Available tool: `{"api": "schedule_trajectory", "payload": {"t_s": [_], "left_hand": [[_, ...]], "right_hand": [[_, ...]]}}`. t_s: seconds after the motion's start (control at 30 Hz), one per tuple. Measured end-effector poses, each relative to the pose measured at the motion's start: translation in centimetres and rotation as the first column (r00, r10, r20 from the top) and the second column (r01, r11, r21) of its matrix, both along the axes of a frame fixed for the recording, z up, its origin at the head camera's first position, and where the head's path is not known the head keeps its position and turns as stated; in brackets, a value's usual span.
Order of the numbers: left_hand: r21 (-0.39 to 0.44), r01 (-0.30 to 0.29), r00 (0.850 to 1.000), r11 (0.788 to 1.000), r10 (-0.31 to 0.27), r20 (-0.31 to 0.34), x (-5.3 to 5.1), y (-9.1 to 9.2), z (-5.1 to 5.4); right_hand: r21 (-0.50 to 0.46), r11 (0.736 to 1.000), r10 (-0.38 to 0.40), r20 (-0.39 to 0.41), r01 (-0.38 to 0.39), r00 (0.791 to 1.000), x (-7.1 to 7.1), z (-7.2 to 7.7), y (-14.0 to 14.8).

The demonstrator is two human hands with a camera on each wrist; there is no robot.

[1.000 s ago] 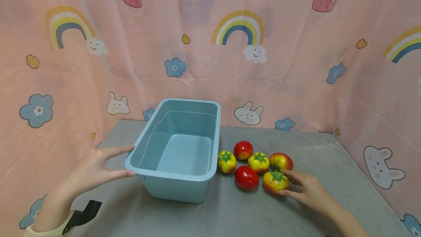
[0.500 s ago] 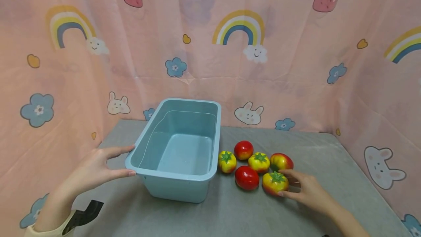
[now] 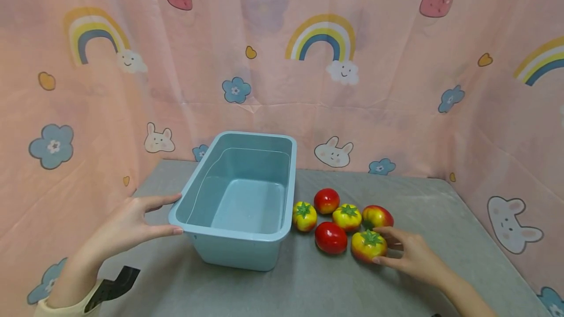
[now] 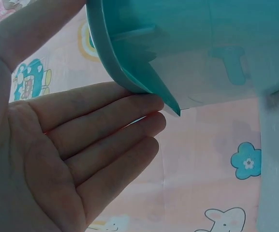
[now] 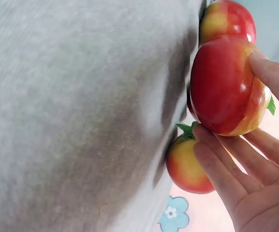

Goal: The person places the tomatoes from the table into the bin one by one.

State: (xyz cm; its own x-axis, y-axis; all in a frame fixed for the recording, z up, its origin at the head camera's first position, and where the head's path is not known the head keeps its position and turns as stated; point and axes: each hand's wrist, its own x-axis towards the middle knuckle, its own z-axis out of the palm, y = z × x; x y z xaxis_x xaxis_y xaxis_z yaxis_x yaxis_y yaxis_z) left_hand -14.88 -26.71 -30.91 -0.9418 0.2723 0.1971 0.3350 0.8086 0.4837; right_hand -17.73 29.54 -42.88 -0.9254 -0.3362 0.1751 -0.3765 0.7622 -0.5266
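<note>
My left hand (image 3: 128, 226) touches the near left corner of a light blue bin (image 3: 231, 235) with index finger and thumb. In the left wrist view the fingers of this hand (image 4: 81, 145) lie straight against the bin's rim (image 4: 98, 31). To the right of the bin, my right hand (image 3: 416, 257) holds a yellow-red tomato (image 3: 366, 248) on the table between thumb and fingers. The right wrist view shows the thumb on one side of this tomato (image 5: 221, 87) and fingertips of the hand (image 5: 257, 181) on the other.
A red tomato (image 3: 330, 238) lies left of the held one. Behind are another red tomato (image 3: 326, 201), two yellow ones (image 3: 304, 217) and a red-yellow one (image 3: 379, 216). The grey table (image 3: 335, 290) is backed by a pink patterned curtain (image 3: 387, 87).
The held tomato has shifted very slightly left, with my right hand beside it. My left hand stays at the bin's corner.
</note>
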Motion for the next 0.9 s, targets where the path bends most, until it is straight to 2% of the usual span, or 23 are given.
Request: {"api": "schedule_trajectory", "payload": {"t_s": [0.43, 0.9], "left_hand": [[0.011, 0.003, 1.0, 1.0, -0.003, 0.0, 0.0, -0.1, -0.1], [0.008, 0.007, 1.0, 1.0, -0.007, -0.001, 0.0, 0.0, -0.2]], "right_hand": [[0.002, 1.0, 0.002, -0.082, -0.001, 0.997, 0.4, 1.2, -0.5], [0.003, 1.0, 0.03, -0.124, -0.03, 0.992, -0.2, 3.1, -1.6]]}}
